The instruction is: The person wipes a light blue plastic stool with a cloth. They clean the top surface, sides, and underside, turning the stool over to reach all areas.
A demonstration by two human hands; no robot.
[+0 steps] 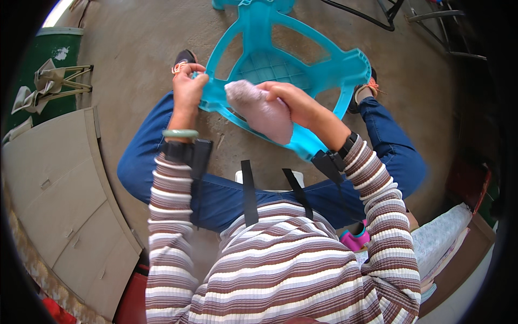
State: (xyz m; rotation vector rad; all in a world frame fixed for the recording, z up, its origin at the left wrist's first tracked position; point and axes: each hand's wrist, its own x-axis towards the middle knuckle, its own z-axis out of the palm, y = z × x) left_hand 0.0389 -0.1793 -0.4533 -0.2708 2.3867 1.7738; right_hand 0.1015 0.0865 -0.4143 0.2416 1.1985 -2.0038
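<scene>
A turquoise plastic stool (263,65), seen from its ribbed underside, lies tipped over between the feet on the concrete floor. My left hand (188,87) grips the stool at its left corner, thumb and fingers closed on the edge. In my right hand (293,101) is a crumpled pinkish cloth (265,111), held above the near side of the frame; it hangs down towards the near corner. The fingertips of the right hand are partly hidden behind the cloth.
Metal tube legs (364,16) stand at the top right. At the left are a beige cabinet (60,170) and a folding stool (60,83). A pink and turquoise object (355,239) and folded patterned fabric (441,235) lie at the lower right.
</scene>
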